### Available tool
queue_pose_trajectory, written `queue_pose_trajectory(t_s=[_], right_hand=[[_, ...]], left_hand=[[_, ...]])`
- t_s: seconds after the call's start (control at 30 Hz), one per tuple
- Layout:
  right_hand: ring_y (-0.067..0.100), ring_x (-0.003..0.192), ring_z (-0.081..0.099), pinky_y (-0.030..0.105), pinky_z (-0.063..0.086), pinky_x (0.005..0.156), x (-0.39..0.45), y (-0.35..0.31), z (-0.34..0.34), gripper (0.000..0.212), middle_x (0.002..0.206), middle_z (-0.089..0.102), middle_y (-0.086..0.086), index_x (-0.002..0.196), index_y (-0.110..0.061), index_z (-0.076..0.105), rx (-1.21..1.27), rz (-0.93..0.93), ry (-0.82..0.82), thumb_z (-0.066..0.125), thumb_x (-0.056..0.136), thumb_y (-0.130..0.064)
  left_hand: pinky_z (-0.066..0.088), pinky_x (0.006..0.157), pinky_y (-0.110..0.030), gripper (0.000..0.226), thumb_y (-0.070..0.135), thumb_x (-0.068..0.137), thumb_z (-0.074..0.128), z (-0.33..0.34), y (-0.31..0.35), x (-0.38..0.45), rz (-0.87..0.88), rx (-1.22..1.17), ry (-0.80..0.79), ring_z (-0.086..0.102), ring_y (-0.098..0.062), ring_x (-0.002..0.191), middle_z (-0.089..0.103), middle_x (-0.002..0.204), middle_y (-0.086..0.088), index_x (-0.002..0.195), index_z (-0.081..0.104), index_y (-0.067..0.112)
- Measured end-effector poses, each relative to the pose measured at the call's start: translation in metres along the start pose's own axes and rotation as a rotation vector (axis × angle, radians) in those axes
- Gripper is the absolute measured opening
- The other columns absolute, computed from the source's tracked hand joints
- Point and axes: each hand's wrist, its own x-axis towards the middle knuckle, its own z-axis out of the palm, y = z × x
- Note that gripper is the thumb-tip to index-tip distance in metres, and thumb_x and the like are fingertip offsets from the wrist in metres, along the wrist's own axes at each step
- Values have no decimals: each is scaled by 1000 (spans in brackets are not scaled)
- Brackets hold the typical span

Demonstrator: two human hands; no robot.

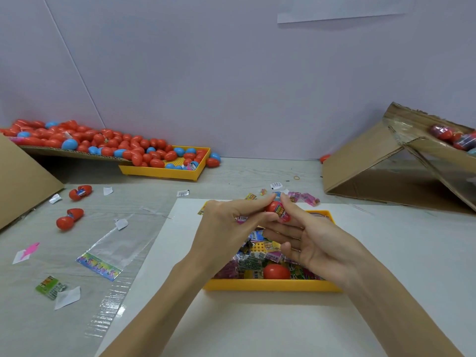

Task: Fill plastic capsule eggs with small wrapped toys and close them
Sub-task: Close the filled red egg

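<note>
Both hands work a wrapped toy into a red plastic capsule egg half (273, 207) above the near yellow plastic tray (270, 285).

The left hand (226, 222) pinches the half while the right hand (306, 235) presses the printed toy packet (282, 212) in with thumb and forefinger, other fingers loose; working over the tray probably keeps packets within reach. The grey wood-grain table (231, 173) carries a white sheet (386, 253), cardboard ramps and a far heap of red and blue plastic eggs (103, 143) against a pale wall.

The capsule eggs (108, 143) at upper left are glossy smooth plastic. The yellow tray (270, 285) in the centre is matt plastic. The box (360, 161) at right is rough brown cardboard.
</note>
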Motion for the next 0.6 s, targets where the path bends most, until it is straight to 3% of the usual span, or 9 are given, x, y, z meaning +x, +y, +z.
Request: queue_pose_trajectory(t_s=[0.1,0.23,0.33,0.47,0.6], right_hand=[[18,87,79,21,52,48,1,0,0,37,104,79,15,81,-15,85,-12,-7,3,82,75,-52],[16,76,75,21,53,51,3,0,-1,41,105,79,17,86,-14,85,-42,-51,-11,81,76,-54],[20,79,75,22,56,56,3,-1,-2,40,109,78,19,94,-13,84,-8,-69,-56,77,84,-51],[22,85,76,23,59,61,7,2,-3,52,113,76,21,115,-3,75,7,-78,-87,82,79,-40],[20,81,74,23,58,61,10,4,-5,36,106,77,20,96,-10,83,-22,-81,-96,82,80,-41]], left_hand=[[57,91,-19,37,15,87,79,-2,-2,0,31,29,-19,72,2,104,77,111,7,123,75,15],[57,87,-16,38,29,86,73,-2,0,1,33,9,-11,72,5,100,75,110,12,124,71,22],[55,87,-12,38,28,86,73,-3,-1,2,-15,-42,-18,71,5,102,74,111,13,124,70,23],[55,88,-12,37,25,88,72,-5,-6,1,-37,-61,-41,70,5,104,75,110,15,125,70,24],[56,90,-16,37,17,89,73,-7,-9,2,-48,-84,-72,71,3,106,75,111,13,125,70,24]])
